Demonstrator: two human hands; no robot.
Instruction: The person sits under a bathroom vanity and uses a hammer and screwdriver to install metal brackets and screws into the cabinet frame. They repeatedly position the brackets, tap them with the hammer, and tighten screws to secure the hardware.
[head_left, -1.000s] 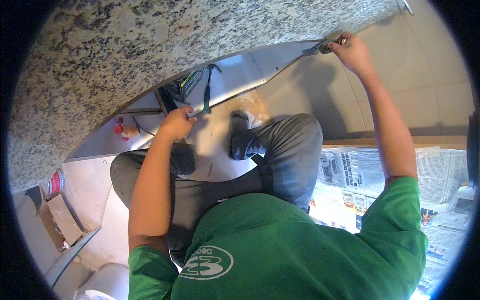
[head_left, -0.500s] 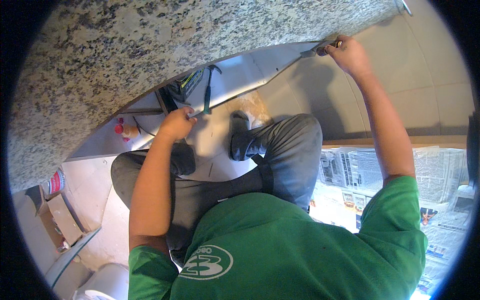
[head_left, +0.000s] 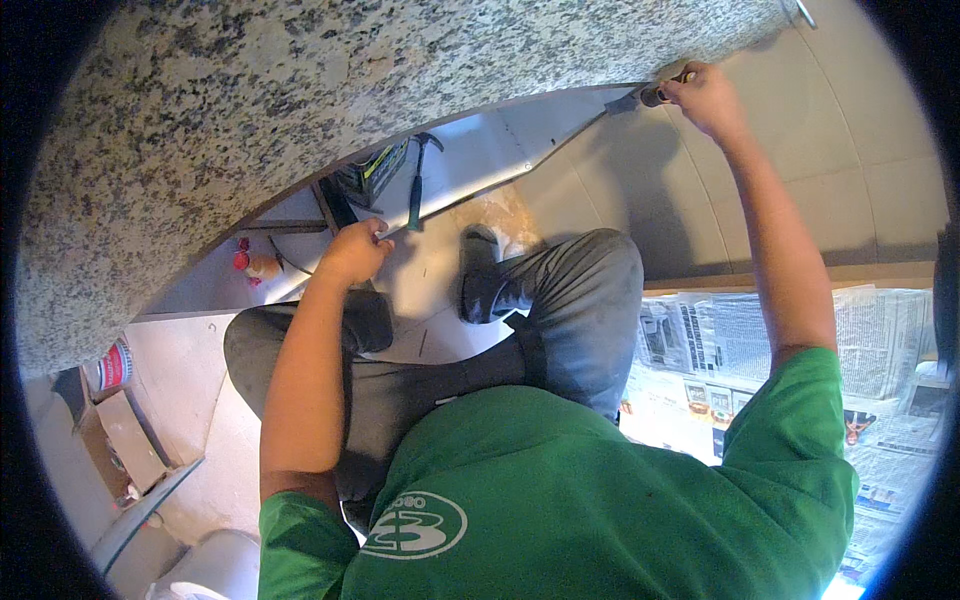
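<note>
The right hand (head_left: 707, 98) is closed, fingers curled round the brown handle of what looks like a putty knife (head_left: 625, 102). The tool sits beneath the edge of the granite slab (head_left: 330, 90), beside the tiled wall (head_left: 800, 130); whether its blade touches either is unclear. It should feel light, with a stiff or slightly springy blade; the handle is the safe hold. The left hand (head_left: 357, 252) curls partly shut over the rim of the white cabinet panel (head_left: 490, 150), probably rigid, near a claw hammer (head_left: 416, 190).
</note>
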